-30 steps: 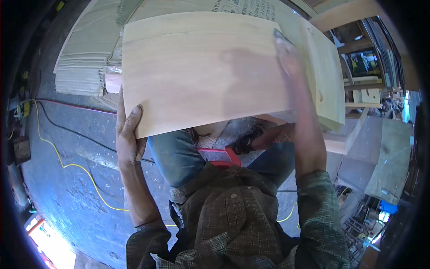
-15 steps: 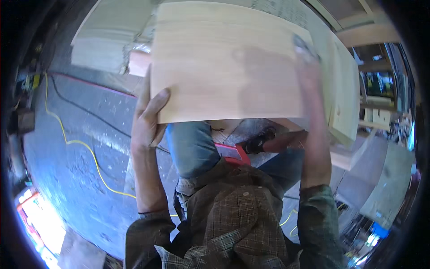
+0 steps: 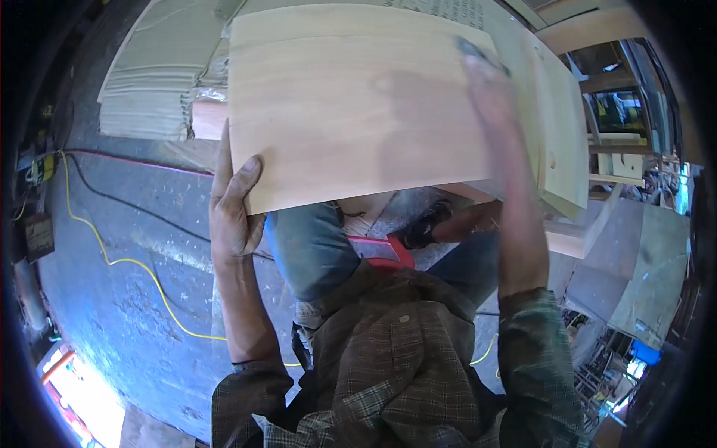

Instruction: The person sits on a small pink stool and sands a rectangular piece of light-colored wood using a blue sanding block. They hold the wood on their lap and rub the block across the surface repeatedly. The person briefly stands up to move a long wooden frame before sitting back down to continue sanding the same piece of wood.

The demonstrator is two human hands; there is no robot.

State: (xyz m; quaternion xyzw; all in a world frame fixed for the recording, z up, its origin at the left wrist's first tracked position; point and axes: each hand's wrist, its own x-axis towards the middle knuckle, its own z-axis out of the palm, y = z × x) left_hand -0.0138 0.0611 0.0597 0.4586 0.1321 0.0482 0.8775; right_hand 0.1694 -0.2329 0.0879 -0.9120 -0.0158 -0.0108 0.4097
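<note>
A broad, pale wooden board (image 3: pixel 321 104) is held up in front of me, above my knees. My left hand (image 3: pixel 235 198) grips its lower left corner, with the thumb on the face and the fingers behind the edge. Near the board's upper right edge, my right hand (image 3: pixel 493 89) is closed on a small dark grey pad (image 3: pixel 474 52) pressed to the face. Motion smears that hand and pad, so the pad's exact kind does not show. A shadow of the hand falls on the board's right half.
Flattened cardboard (image 3: pixel 146 104) lies behind the board on the left. Pale wooden panels (image 3: pixel 560 119) stand at the right. A yellow cord (image 3: pixel 153 272) and a dark cable (image 3: pixel 142 211) cross the grey floor. Between my legs is a red-framed object (image 3: pixel 385 252).
The board has shifted left in view and tilted a little, its right side higher. My right hand, with the grey pad, stays near the upper right edge; my left keeps its grip.
</note>
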